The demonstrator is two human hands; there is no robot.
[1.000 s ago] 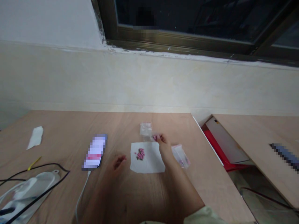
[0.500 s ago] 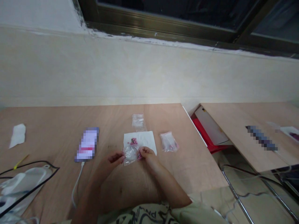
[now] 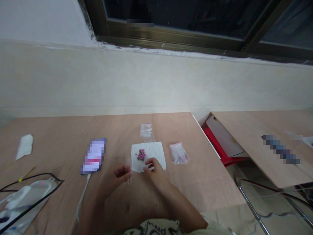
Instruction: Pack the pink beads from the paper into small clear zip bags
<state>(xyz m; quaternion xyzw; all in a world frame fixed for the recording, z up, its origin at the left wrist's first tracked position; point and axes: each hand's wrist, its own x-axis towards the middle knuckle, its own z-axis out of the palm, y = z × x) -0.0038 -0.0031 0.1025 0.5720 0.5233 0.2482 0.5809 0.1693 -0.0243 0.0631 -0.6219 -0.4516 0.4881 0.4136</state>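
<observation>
A white sheet of paper [image 3: 157, 151] lies on the table with a small pile of pink beads or similar small pieces [image 3: 141, 154] on its left part. At the paper's left edge, my left hand [image 3: 121, 173] pinches a clear plastic bag [image 3: 129, 180], seen almost edge-on. My right hand [image 3: 154, 170] is over the paper's lower right part, close to the pile. Its fingers are curved and apart, and nothing shows between them. Right of the paper rests a filled zip bag [image 3: 179, 153] with pale contents. Behind the paper is another clear zip bag [image 3: 146, 131].
A phone [image 3: 93, 156] with a white cable lies to the left. Farther left are a folded tissue [image 3: 24, 146], a white power strip [image 3: 36, 189] and a black cable. A gap with a red object [image 3: 217, 145] separates this table from a second table [image 3: 244, 137].
My right hand has let go of the clear bag and is apart from it. My left hand has turned the bag edge-on. The pink pile on the paper looks larger.
</observation>
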